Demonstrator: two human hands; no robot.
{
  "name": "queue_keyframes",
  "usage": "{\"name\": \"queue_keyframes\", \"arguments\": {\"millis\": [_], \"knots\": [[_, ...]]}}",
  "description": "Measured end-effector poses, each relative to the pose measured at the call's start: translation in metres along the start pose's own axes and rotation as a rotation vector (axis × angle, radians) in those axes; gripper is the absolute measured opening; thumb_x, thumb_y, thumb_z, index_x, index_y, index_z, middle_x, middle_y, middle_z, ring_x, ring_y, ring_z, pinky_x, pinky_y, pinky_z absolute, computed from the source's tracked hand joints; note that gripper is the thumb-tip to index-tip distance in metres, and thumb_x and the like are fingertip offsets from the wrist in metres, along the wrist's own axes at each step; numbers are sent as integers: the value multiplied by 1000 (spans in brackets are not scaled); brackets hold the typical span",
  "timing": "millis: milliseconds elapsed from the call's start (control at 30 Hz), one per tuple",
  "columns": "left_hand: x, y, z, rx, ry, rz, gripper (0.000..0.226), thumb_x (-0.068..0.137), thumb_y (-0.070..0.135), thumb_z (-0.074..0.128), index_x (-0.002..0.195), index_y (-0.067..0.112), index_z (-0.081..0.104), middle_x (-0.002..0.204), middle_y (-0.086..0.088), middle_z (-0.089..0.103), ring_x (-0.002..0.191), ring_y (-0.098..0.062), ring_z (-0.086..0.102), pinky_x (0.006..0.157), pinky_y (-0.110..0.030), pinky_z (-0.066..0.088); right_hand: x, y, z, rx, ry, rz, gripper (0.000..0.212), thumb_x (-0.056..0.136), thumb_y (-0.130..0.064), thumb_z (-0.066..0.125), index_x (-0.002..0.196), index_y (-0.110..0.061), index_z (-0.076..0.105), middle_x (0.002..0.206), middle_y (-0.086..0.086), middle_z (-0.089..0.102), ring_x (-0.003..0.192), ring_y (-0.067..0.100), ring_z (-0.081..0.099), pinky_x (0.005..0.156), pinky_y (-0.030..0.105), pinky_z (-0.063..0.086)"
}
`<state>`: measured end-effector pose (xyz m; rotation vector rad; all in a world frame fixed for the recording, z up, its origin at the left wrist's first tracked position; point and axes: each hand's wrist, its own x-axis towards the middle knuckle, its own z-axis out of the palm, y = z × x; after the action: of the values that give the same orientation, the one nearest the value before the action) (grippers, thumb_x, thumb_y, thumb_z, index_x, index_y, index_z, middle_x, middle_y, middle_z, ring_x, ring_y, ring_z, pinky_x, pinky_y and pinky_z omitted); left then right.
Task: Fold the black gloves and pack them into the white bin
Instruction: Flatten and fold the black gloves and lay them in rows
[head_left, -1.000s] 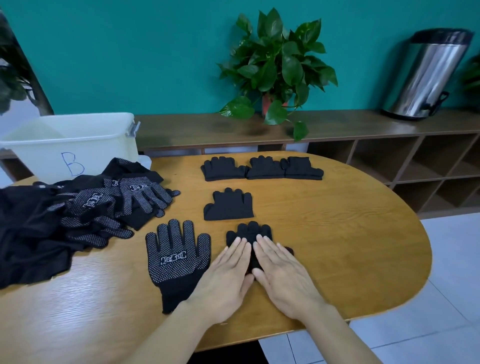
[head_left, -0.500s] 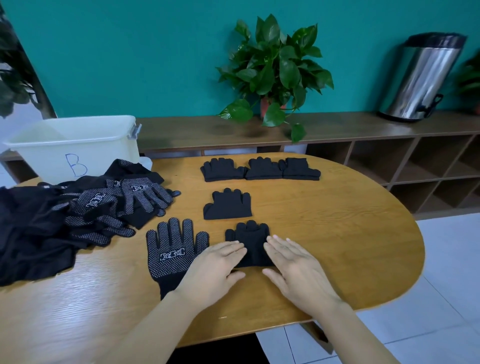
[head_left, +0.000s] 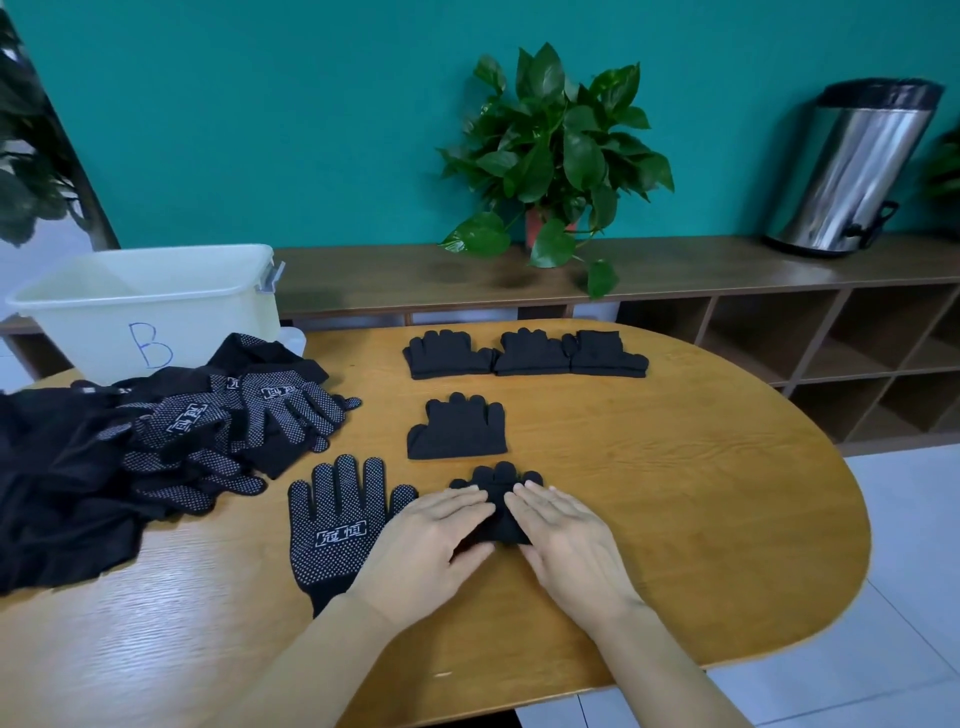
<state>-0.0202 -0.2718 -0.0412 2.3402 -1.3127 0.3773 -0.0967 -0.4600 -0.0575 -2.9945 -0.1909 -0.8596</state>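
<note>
A folded black glove (head_left: 498, 499) lies near the table's front. My left hand (head_left: 434, 545) and my right hand (head_left: 563, 540) press flat on its two sides with straight fingers, covering most of it. Just left of my left hand a flat glove with white dots (head_left: 332, 519) lies palm up. Another folded glove (head_left: 457, 428) sits behind, and a row of three folded gloves (head_left: 524, 353) lies further back. A pile of unfolded black gloves (head_left: 156, 441) fills the left side. The white bin (head_left: 150, 306), marked B, stands at the back left.
The wooden table (head_left: 675, 493) is oval, its edge curving round on the right above a tiled floor. Behind it runs a low wooden shelf (head_left: 727, 270) with a potted plant (head_left: 550, 161) and a steel pedal bin (head_left: 857, 166).
Both hands have come back in over the folded glove. Half a second ago they sat lower, beside it; now they press on its sides with fingers closer together.
</note>
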Motion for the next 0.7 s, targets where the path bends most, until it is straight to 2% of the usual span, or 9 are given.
{"name": "queue_keyframes", "arguments": {"millis": [67, 100, 167, 233, 400, 467, 600, 700], "knots": [[2, -7, 5, 115, -69, 45, 57, 88, 52, 46, 133, 19, 59, 138, 3, 58, 130, -10, 50, 109, -37, 37, 1, 0, 1, 12, 26, -17, 67, 46, -15, 96, 109, -12, 74, 109, 4, 73, 102, 15, 70, 92, 32, 52], [5, -8, 5, 150, -84, 59, 55, 88, 48, 51, 134, 18, 58, 137, 2, 58, 129, -10, 51, 108, -36, 37, 2, 1, 1, 15, 42, -25, 66, 47, -14, 96, 109, -11, 74, 108, 4, 73, 102, 15, 70, 91, 32, 53], [10, -10, 6, 167, -54, 92, 56, 76, 30, 79, 128, 15, 64, 129, 0, 64, 121, -12, 59, 102, -34, 43, 5, 1, 0, 13, 68, -35, 64, 50, -12, 95, 111, -11, 73, 109, 5, 73, 102, 16, 70, 92, 32, 53], [15, -8, 4, 155, -3, 91, 68, 58, 12, 92, 122, 12, 68, 122, -3, 69, 113, -14, 65, 97, -34, 46, 10, 2, -5, 0, 83, -53, 64, 52, -13, 94, 112, -11, 73, 109, 5, 73, 101, 16, 70, 91, 32, 54], [35, -16, -20, 194, 139, 125, 73, 53, -2, 90, 121, 8, 67, 118, -6, 70, 108, -17, 67, 96, -34, 47, 44, 10, -28, -53, 119, -97, 68, 48, -16, 96, 112, -10, 73, 106, 5, 74, 97, 16, 71, 88, 32, 54], [49, -23, -36, 222, 147, 122, 73, 51, -2, 90, 120, 7, 68, 117, -7, 70, 105, -18, 69, 94, -34, 48, 67, 15, -38, -63, 144, -122, 66, 48, -16, 96, 110, -9, 73, 103, 5, 75, 95, 17, 72, 86, 33, 55], [80, -38, -69, 222, 145, 72, 76, 48, -2, 92, 120, 7, 68, 113, -9, 72, 94, -26, 73, 80, -40, 56, 113, 23, -52, -85, 172, -158, 61, 52, -16, 94, 108, -8, 73, 99, 5, 75, 93, 19, 72, 84, 35, 56], [103, -58, -81, 243, 128, 81, 69, 58, -4, 87, 123, 5, 66, 117, -11, 70, 99, -27, 71, 86, -39, 54, 147, 30, -47, -81, 185, -174, 56, 56, -14, 93, 108, -8, 72, 98, 5, 75, 95, 19, 72, 86, 35, 55]]}}
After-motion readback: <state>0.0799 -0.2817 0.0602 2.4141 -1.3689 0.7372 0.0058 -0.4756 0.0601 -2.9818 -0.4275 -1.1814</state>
